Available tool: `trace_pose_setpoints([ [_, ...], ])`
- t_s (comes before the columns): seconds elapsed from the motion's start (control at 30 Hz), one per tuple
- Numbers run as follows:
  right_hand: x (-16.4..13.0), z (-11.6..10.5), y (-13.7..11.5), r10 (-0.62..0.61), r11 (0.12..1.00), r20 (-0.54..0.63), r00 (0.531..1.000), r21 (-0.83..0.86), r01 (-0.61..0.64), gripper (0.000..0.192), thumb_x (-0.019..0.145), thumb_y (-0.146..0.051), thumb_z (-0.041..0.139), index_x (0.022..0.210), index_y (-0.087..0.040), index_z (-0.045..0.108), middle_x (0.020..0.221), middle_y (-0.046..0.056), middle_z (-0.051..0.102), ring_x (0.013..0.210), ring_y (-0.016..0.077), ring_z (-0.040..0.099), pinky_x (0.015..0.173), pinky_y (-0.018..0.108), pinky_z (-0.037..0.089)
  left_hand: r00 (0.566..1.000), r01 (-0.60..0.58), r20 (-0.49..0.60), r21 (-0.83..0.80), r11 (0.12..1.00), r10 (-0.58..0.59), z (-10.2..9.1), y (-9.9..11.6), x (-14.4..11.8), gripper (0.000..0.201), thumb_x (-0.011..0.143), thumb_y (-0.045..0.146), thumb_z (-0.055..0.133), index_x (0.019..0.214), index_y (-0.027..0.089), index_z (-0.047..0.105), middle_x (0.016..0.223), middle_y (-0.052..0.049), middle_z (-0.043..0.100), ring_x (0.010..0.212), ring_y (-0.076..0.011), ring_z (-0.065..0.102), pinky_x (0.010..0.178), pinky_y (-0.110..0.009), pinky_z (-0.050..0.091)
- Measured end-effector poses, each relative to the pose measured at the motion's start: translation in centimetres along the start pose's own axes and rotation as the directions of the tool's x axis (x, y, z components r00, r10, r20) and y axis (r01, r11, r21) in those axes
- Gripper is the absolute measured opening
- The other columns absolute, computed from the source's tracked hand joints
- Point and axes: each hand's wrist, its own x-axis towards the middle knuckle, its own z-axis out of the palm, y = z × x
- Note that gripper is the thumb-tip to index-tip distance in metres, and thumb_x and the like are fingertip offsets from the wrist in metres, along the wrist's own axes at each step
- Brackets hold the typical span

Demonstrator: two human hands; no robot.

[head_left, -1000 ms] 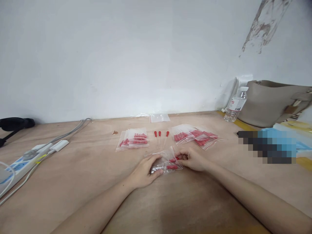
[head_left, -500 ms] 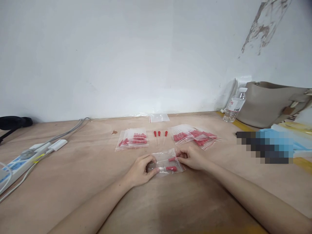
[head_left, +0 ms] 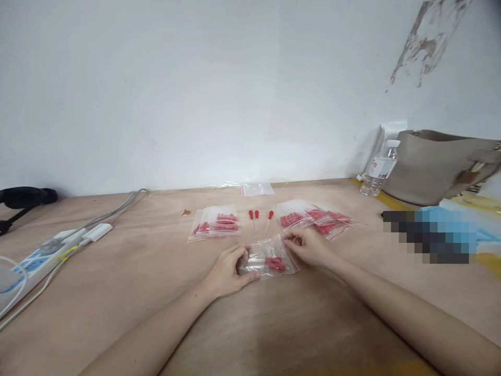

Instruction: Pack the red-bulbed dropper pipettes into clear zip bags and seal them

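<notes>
A small clear zip bag [head_left: 270, 258] holding red-capped droppers lies on the wooden table [head_left: 117, 292] in front of me. My left hand [head_left: 229, 271] pinches its left end. My right hand [head_left: 309, 246] pinches the bag's upper right corner by the red zip strip. Just beyond the bag lie three loose red-capped droppers [head_left: 258, 218]. To the left of them sits a stack of filled bags [head_left: 215, 223]. Another pile of filled bags [head_left: 313, 218] lies to their right.
Empty clear bags [head_left: 256, 189] lie by the wall. A white power strip with cables [head_left: 43, 253] is at the left, a black object [head_left: 23, 198] behind it. At the right stand a water bottle [head_left: 379, 168], a beige bag [head_left: 434, 167] and blue items [head_left: 450, 219].
My right hand has shifted up and back along the bag's right edge to its top corner. The bag has turned slightly, and the red caps inside now lie nearer its middle.
</notes>
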Motion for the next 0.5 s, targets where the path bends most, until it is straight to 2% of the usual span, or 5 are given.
trace_pose_setpoints([
  [0.07, 1.4, 0.3, 0.2, 0.007, 0.999, -0.096, 0.995, -0.036, -0.011, 0.018, 0.075, -0.027, 0.048, 0.082, -0.019, 0.063, 0.072, 0.001, 0.064, 0.062, 0.0127, 0.054, 0.058, 0.022, 0.039, 1.0, 0.012, 0.0, 0.01, 1.0, -0.012, 0.0, 0.0, 0.0, 0.03, 0.068, 0.038, 0.063, 0.086, 0.019, 0.047, 0.094, -0.004, 0.058, 0.081, -0.0193, 0.055, 0.073, -0.03, 0.042],
  [0.17, 4.4, 0.9, 0.0, 0.037, 0.992, -0.147, 0.988, -0.115, -0.054, 0.017, 0.076, -0.021, 0.045, 0.083, -0.016, 0.06, 0.081, 0.004, 0.065, 0.072, 0.0129, 0.057, 0.064, 0.021, 0.04, 1.0, 0.013, 0.007, 0.024, 1.0, -0.013, 0.0, 0.0, 0.0, 0.03, 0.069, 0.039, 0.063, 0.086, 0.019, 0.047, 0.093, -0.005, 0.058, 0.079, -0.0191, 0.055, 0.071, -0.03, 0.042],
  [0.33, 9.6, 2.7, -0.8, 0.226, 0.934, -0.135, 0.965, -0.25, -0.254, 0.032, 0.075, -0.025, 0.049, 0.102, -0.007, 0.054, 0.097, 0.017, 0.062, 0.089, 0.0222, 0.058, 0.071, 0.027, 0.042, 1.0, 0.004, 0.014, 0.031, 1.0, -0.005, -0.1, -0.1, 0.1, 0.027, 0.071, 0.04, 0.06, 0.079, 0.019, 0.045, 0.095, -0.005, 0.059, 0.08, -0.0194, 0.056, 0.071, -0.029, 0.042],
  [0.4, 11.0, 3.6, -0.8, 0.263, 0.923, -0.111, 0.958, -0.26, -0.283, 0.041, 0.071, -0.027, 0.054, 0.105, -0.003, 0.052, 0.099, 0.022, 0.06, 0.09, 0.0265, 0.058, 0.069, 0.029, 0.043, 1.0, 0.008, 0.006, 0.017, 1.0, -0.008, 0.0, -0.1, 0.1, 0.025, 0.072, 0.039, 0.059, 0.075, 0.019, 0.044, 0.096, -0.006, 0.06, 0.086, -0.0208, 0.056, 0.072, -0.029, 0.042],
  [0.5, 12.3, 4.4, -0.9, 0.266, 0.926, -0.039, 0.963, -0.268, -0.267, 0.037, 0.068, -0.022, 0.057, 0.101, -0.005, 0.056, 0.098, 0.022, 0.06, 0.089, 0.0274, 0.059, 0.068, 0.029, 0.043, 1.0, 0.001, -0.013, -0.013, 1.0, -0.001, 0.1, -0.1, 0.1, 0.023, 0.073, 0.036, 0.059, 0.073, 0.019, 0.043, 0.099, -0.007, 0.06, 0.098, -0.0225, 0.054, 0.076, -0.029, 0.042],
])
